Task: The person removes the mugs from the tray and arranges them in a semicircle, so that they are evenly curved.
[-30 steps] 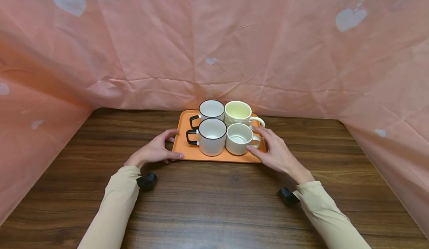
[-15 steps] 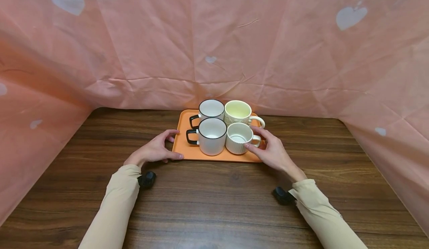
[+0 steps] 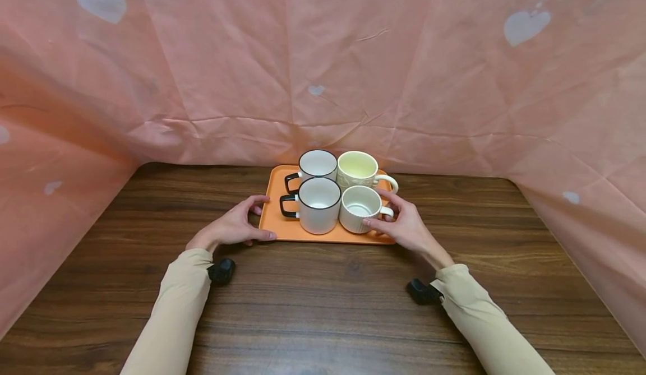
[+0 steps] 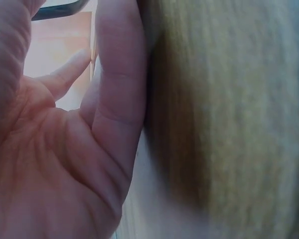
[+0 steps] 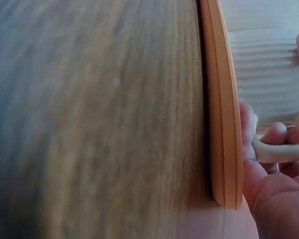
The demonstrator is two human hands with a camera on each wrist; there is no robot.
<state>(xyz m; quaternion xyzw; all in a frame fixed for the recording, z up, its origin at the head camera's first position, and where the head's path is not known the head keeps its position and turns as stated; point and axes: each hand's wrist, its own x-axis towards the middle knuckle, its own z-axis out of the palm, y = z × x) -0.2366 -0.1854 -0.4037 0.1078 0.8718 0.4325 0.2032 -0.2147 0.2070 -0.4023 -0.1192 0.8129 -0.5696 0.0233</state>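
Note:
An orange tray holds two white mugs with black rims and handles, the front one and the back one, plus a cream embossed mug and a white ribbed cup. My left hand grips the tray's left edge, thumb by the near corner. My right hand holds the ribbed cup, its thumb on the near side and other fingers around the handle. In the right wrist view the cup's ribs rise above the tray rim.
Dark wood tabletop spreads in front of and beside the tray. A pink cloth with white hearts hangs behind it and along both sides. Each wrist carries a black camera, such as the left one.
My right hand has shifted leftward and closed in on the ribbed cup, its thumb moving further over the near side. My left hand and the tray stay put.

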